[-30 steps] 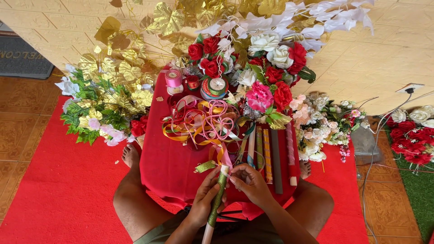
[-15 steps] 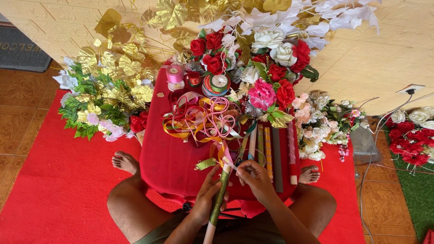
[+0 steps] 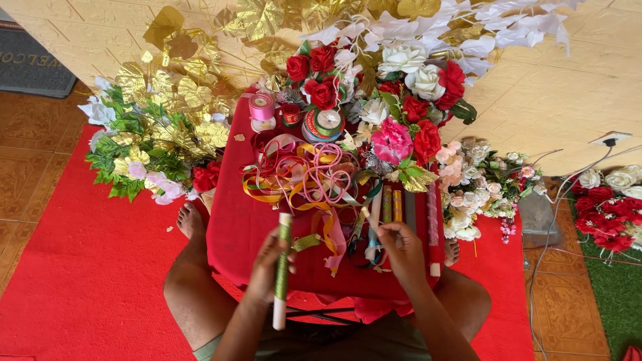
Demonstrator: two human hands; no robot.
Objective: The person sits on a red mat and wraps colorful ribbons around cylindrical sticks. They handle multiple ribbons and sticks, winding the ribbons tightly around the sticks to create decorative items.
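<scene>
Because we sit on the floor with legs folded around the low table draped in red cloth (image 3: 234, 227), everything stays within arm's reach, and we can lift the work clear of the clutter. Our left hand (image 3: 267, 264) closes its fingers around the middle of a slim white stick partly wrapped in green tape (image 3: 281, 267), holding it near the table's 7 o'clock edge and just above the cloth. We judge it is held upright so the wrapping can be turned and seen. Its long axis runs almost straight from 12 to 6 o'clock; the green-wrapped end points away from us toward the flowers, while the bare white end points back at our lap. Our right hand (image 3: 400, 251) sits near 5 o'clock, fingers pinched narrowly on the end of a thin strip (image 3: 370, 215); whether this is tape or ribbon we cannot tell. Between the hands and the far edge lies a loose tangle of pink, orange and gold ribbons (image 3: 314, 177), with spools of ribbon (image 3: 261, 107) at 12 o'clock and rolled sticks of coloured paper (image 3: 394, 204) laid side by side at 3 o'clock. Artificial red, white and pink flowers with gold leaves (image 3: 374, 87) ring the table on a red carpet (image 3: 73, 294).
</scene>
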